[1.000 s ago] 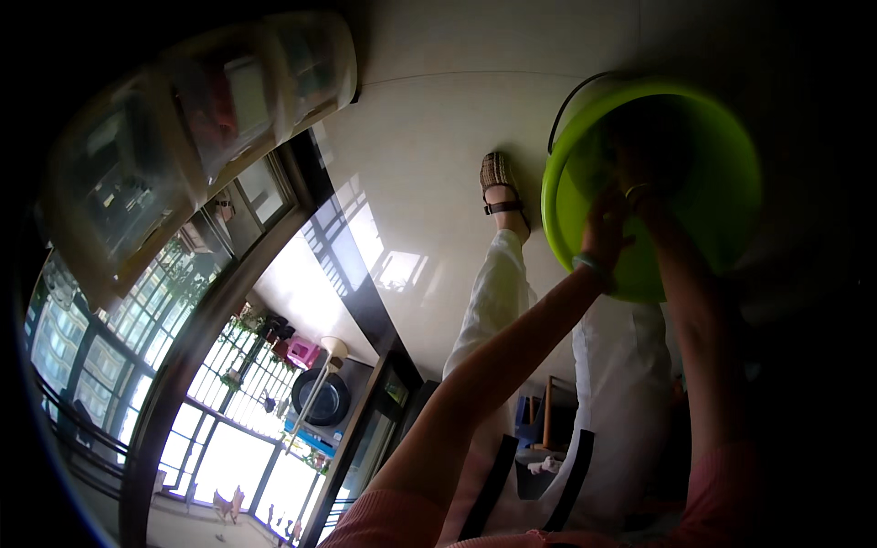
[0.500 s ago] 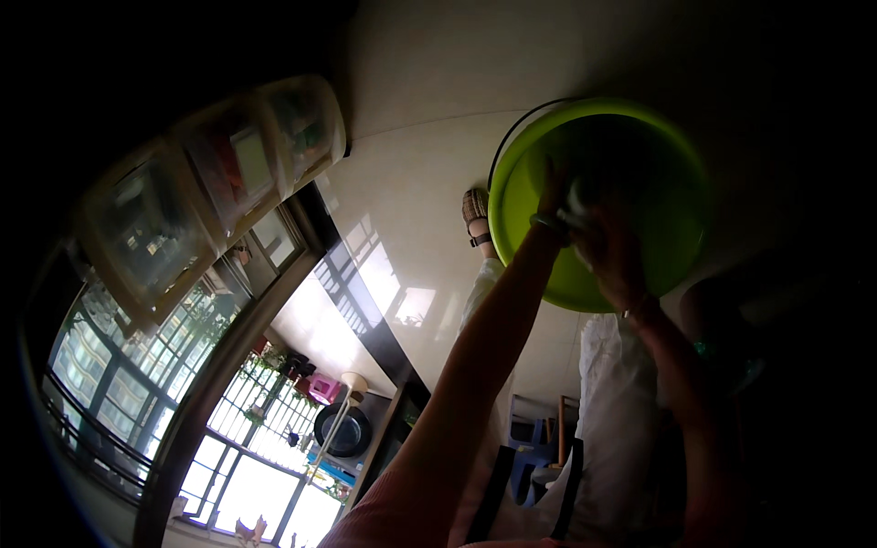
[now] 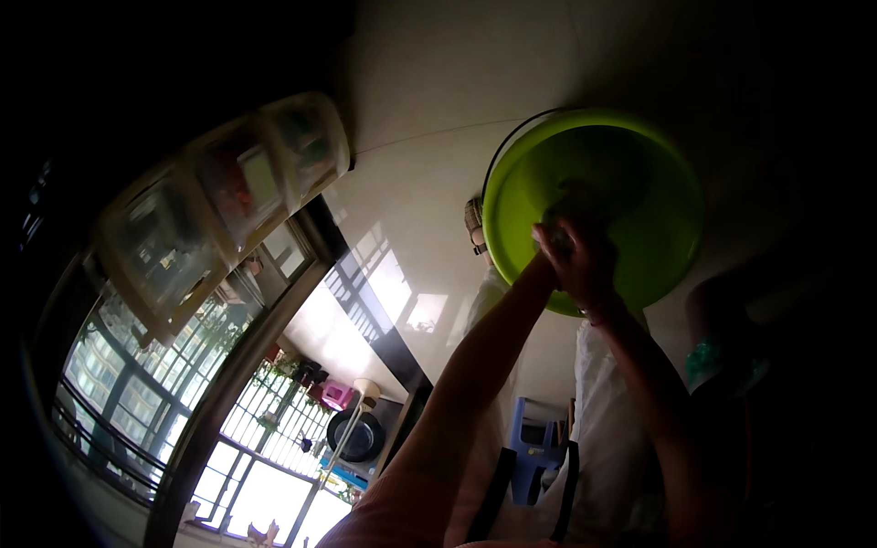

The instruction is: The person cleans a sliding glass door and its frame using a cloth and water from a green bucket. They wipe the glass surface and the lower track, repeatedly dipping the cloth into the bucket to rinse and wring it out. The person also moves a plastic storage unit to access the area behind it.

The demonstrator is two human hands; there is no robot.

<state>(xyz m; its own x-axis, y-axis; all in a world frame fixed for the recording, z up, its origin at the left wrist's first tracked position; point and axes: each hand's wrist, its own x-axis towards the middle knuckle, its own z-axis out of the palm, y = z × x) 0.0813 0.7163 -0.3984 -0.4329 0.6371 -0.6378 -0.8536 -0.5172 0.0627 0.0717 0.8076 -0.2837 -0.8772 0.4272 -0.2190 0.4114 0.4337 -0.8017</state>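
A large lime-green bucket [image 3: 498,210] with a thin dark handle [image 3: 498,157] stands on the floor in front of me. Both my arms reach over its near rim. My left hand [image 3: 575,199] is down inside the bucket, in deep shadow, so its fingers cannot be made out. Across the left wrist lies my right hand [image 3: 585,260], its fingers curled round it. A thin band shows on my right wrist. The bucket's bottom and anything in it are too dark to tell.
My sandalled foot [image 3: 474,224] is left of the bucket. A blue plastic stool [image 3: 534,452] is below, between my legs. Stacked clear drawers [image 3: 242,187] stand at the left, beside a doorway onto a bright balcony. A green crinkled thing [image 3: 703,361] lies in shadow at right.
My right hand has shifted left and nearer to me, from beside my left hand onto the left wrist. The pale thing between the hands no longer shows. The view has tilted slightly.
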